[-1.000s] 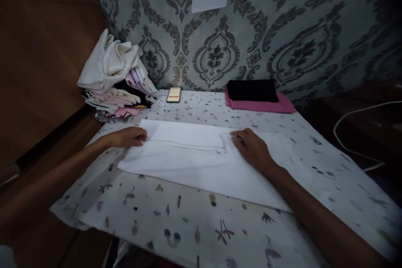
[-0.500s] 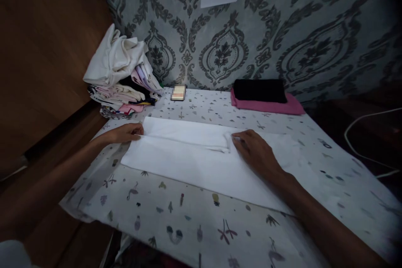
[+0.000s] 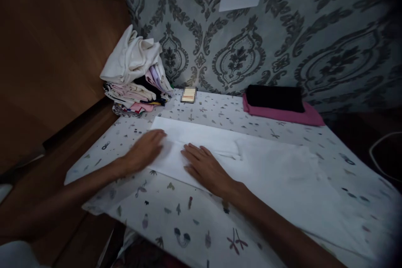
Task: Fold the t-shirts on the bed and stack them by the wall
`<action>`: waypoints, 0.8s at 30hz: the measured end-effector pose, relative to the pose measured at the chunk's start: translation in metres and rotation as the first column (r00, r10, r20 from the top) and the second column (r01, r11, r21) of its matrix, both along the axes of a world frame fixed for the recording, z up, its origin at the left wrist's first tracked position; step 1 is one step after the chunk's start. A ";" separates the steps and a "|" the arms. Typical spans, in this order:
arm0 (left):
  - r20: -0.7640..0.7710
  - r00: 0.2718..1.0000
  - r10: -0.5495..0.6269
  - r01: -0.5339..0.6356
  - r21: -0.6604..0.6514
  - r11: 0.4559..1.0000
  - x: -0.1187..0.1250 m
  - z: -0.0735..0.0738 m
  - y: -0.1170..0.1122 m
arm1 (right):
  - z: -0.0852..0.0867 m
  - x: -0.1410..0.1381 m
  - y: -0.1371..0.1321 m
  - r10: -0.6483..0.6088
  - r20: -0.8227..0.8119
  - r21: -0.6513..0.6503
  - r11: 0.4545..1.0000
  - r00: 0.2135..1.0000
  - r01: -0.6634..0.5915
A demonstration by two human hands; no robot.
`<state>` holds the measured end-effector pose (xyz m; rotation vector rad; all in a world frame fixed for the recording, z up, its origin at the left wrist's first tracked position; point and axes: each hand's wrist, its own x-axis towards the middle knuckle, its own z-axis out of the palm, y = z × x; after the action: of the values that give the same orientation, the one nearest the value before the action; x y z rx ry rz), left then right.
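We rest our right hand (image 3: 207, 171) spread, ungrasping, on the white garment (image 3: 273, 165), presumably to flatten it; left hand (image 3: 143, 153) near its left end, grip indeterminable.

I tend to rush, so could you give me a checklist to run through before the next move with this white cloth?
1. White cloth spread out on the table: ok.
2. Right hand open, palm down over the cloth: ok.
3. Left hand touching the cloth: cannot tell; it is blurred at the cloth's left end.
4. Far end, on the right, free of creases: cannot tell; too dim.
5. Black cloth and pink cloth apart from the white one: ok.
6. Clothes pile neat: not ok; its top piece is crumpled.
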<state>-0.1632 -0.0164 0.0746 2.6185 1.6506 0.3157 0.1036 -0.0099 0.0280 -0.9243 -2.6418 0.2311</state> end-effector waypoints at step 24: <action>-0.009 0.969 0.247 -0.247 -0.078 0.966 -0.038 -0.005 0.145 | 0.002 -0.007 -0.002 0.086 -0.007 0.066 0.994 0.996 -0.086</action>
<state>-0.2012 0.1287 0.0694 2.3578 1.9498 0.2517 0.0962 -0.0124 0.0296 -0.7879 -2.6663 0.1677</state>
